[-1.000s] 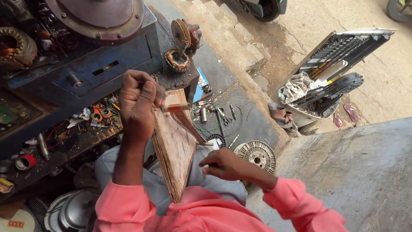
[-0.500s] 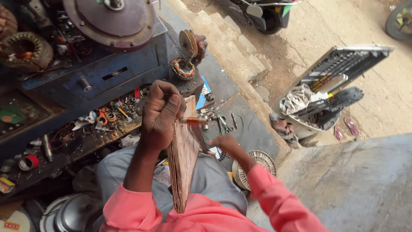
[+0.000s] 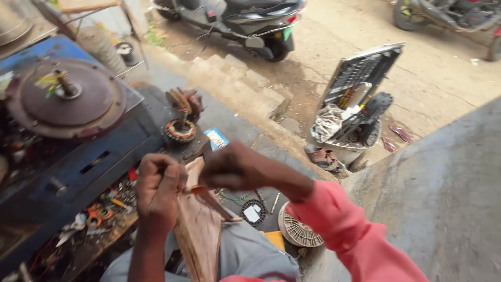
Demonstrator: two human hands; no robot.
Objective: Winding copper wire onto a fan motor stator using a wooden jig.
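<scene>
Work piece: a small orange-tipped piece (image 3: 197,189), blurred, sits at the top edge of the wooden board (image 3: 201,235); we cannot tell what it is.
Board: stands on edge on our lap, leaning toward the blue machine (image 3: 78,151).
Left hand (image 3: 158,190): fingers curled shut, pinching at the orange piece on the near-left side of the board's top.
Right hand (image 3: 235,168): closed loosely, knuckles up, meeting the left hand over the board's top; what it clamps we cannot tell because of blur.
Step in hand: we judge it as fine work on the small piece, both hands pulling or twisting against the board as a rest.
Next move calls for: a steady board and a firm pinch; little slack for a slip.
Edges: left of the board, the machine's tray of small parts (image 3: 99,209) lies close; beyond the board's top, a wound coil (image 3: 180,130) stands on the machine's corner.
Open room: right of the board, the floor holds a round slotted disc (image 3: 297,230) and a small ring (image 3: 254,211); further right, the grey wall (image 3: 443,198). Room above the board is free.
</scene>
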